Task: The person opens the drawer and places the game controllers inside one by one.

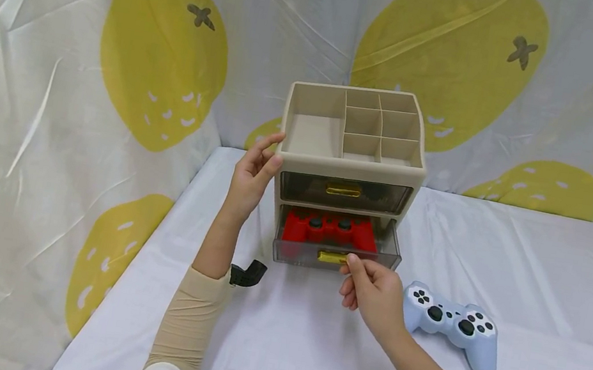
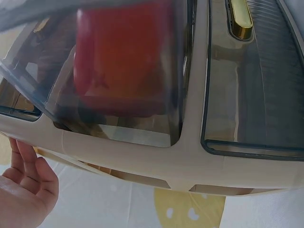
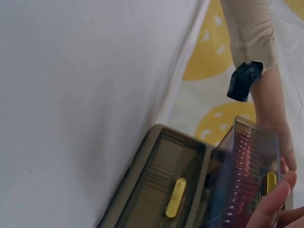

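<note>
A beige desktop organizer (image 1: 354, 169) has its middle drawer (image 1: 297, 252) pulled partway out. Inside that clear drawer lies a red game controller (image 1: 331, 230) with black thumbsticks. My right hand (image 1: 377, 295) pinches the right end of the drawer's gold handle (image 1: 331, 257) between thumb and curled fingers. At the organizer's upper left side, my left hand (image 1: 253, 175) rests with extended fingers; its fingertips touch the edge in the left wrist view. Above the open drawer is a closed smoky drawer (image 1: 302, 188), and below it another closed drawer (image 3: 159, 190) shows in the right wrist view.
A light blue game controller (image 1: 452, 324) lies on the white cloth to the right, close beside my right hand. Divided compartments (image 1: 361, 136) form the organizer's top. A white curtain (image 1: 298, 30) with yellow lemon prints hangs behind and left.
</note>
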Tool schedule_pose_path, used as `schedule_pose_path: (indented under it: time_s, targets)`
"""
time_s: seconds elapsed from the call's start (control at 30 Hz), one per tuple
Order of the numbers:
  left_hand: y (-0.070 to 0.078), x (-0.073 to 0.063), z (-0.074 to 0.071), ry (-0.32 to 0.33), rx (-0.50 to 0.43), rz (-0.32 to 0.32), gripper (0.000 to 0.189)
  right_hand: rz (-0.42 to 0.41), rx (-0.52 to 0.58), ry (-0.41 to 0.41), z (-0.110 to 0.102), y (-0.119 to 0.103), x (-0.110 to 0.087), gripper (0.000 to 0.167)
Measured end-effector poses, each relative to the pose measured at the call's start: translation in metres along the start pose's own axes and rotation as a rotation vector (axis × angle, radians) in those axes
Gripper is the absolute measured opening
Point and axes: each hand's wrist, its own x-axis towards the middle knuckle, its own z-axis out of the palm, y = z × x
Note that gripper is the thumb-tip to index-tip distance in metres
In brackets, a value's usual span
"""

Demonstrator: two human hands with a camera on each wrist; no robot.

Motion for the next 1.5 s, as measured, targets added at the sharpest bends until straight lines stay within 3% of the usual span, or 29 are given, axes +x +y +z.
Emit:
schedule_pose_path:
  time_s: [0.13, 0.4, 1.23, 1.5]
  targets:
    - [0.001, 0.0, 0.0, 0.004, 0.006, -0.002, 0.055, 0.027, 0.005, 0.013, 0.001, 0.0, 0.006, 0.034]
    - [0.001, 0.001, 0.001, 0.02, 0.044, -0.027, 0.081, 0.039, 0.028, 0.025, 0.003, 0.0, 0.014, 0.034]
    - [0.001, 0.0, 0.001, 0.025, 0.028, -0.037, 0.082, 0.093, 0.03, 0.067, 0.008, 0.007, 0.043, 0.047]
    - [0.001, 0.001, 0.001, 0.027, 0.038, -0.027, 0.082, 0.075, 0.03, 0.077, 0.009, 0.01, 0.049, 0.047]
